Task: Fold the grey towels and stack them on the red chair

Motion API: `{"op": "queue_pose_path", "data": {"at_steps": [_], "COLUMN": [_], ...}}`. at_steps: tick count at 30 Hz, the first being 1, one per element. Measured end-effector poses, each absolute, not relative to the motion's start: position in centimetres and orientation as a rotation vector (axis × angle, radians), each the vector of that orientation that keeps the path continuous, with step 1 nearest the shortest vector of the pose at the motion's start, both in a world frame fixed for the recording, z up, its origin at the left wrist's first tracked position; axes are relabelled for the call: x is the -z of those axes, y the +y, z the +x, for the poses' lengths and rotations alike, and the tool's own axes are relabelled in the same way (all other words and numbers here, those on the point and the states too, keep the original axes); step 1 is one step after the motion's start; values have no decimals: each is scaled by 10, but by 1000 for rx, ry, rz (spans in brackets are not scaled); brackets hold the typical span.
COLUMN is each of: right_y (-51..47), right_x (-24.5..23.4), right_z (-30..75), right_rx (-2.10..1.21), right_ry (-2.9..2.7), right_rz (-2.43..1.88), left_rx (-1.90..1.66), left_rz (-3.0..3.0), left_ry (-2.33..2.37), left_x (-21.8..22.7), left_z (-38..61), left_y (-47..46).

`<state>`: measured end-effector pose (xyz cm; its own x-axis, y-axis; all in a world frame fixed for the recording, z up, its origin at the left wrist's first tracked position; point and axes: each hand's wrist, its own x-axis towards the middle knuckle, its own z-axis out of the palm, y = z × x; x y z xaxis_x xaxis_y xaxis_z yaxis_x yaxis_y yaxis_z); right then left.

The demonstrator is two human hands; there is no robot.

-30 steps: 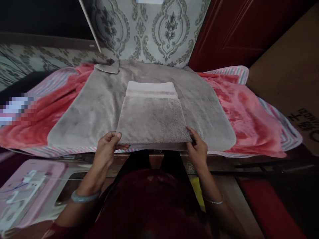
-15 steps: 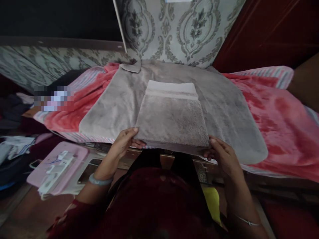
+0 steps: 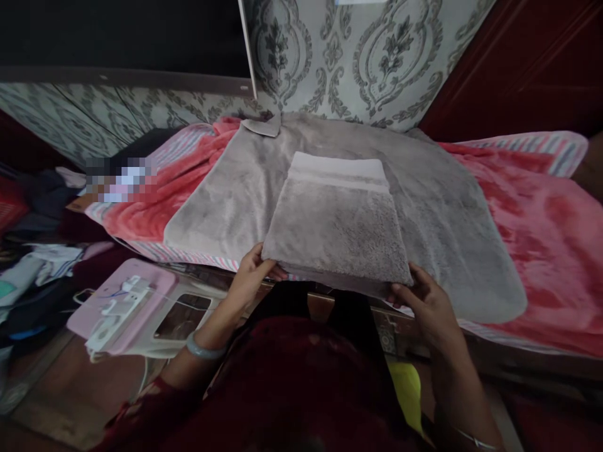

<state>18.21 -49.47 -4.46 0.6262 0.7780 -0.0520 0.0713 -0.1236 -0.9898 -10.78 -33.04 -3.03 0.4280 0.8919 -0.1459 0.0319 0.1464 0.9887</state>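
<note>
A folded grey towel with a whitish band along its far end lies on a larger grey blanket. My left hand grips its near left corner, the thumb against the front edge and the fingers at the side. At the near right corner, my right hand is closed on the towel in much the same way. Some fingertips of both hands are hidden by the towel's folded edge.
Beneath the grey blanket spreads a red-pink blanket with a striped border. A dark screen is on the left by the patterned wall. Lower left, a white power strip lies on a pink board. Something yellow is below.
The view has swung slightly left, so everything appears further right. Both thumbs have shifted from the towel's top corners down to its front edge. The towel stays flat on the blanket.
</note>
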Motion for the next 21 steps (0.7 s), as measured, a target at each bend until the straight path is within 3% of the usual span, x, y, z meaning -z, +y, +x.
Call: {"op": "queue_pose_path", "data": {"at_steps": [9,21], "right_y": [-471,-465], "right_x": [54,56], "right_z": [161,163], "right_rx": [-147,-117], "right_ry": [-662,-670], "right_rz": [-1937,-1964], "left_rx": [-1099,-1086], "left_rz": [1445,1238], "left_ry": [1225,1208], "left_x": [33,35], "left_z": [-82,-76], "left_y": [-334,-335]}}
